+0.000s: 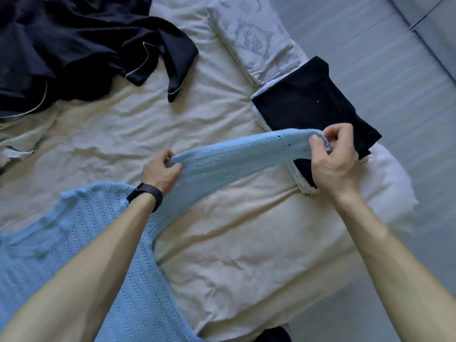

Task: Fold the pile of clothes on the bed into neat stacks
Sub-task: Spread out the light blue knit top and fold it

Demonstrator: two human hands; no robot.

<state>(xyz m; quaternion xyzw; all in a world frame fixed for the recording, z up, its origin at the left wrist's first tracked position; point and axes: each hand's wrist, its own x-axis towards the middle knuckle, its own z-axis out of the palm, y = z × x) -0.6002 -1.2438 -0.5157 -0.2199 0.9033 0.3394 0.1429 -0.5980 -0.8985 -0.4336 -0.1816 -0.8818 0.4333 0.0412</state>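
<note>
Light blue knit sweater [74, 243] spread over lower left of frame on cream bed sheet [222, 243]. One sleeve [234, 154] stretched across centre, lifted off sheet. Left hand [160, 172] grips sleeve near its base, fingers curled round knit. Right hand [333, 159] pinches cuff end, fingers clamped on it. Black folded garment [308, 107] tops stack right of centre. Dark unfolded clothes [74, 45] heaped upper left. Patterned pillow [251, 40] top centre.

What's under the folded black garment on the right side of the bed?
Folded white fabric; its edges show along the left and near sides of the black garment. How many pieces lie there is hidden beneath it.
</note>
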